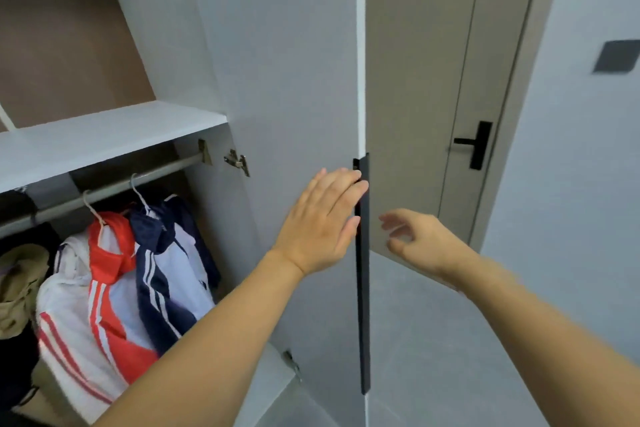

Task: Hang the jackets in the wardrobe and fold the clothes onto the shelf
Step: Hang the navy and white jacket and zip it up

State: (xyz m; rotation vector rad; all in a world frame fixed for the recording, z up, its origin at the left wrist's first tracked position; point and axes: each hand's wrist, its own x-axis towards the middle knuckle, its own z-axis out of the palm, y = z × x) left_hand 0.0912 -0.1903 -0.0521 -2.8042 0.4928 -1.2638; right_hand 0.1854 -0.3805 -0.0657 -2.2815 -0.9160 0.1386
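The grey wardrobe door (287, 80) stands open, with a long black handle (362, 288) along its edge. My left hand (320, 222) lies flat on the door's inner face, fingertips at the handle. My right hand (420, 236) hovers beyond the door edge, fingers loosely curled, holding nothing. Inside, a red-and-white jacket (104, 288) and a navy-and-white jacket (169, 263) hang on hangers from the rail (114, 184). A beige garment (17, 288) hangs further left. The shelf (104, 135) above the rail is bare.
A beige room door (433, 80) with a black lever handle (476, 144) stands behind the wardrobe door. A grey wall with a dark switch plate (616, 55) is at right. Grey floor (433, 357) lies below.
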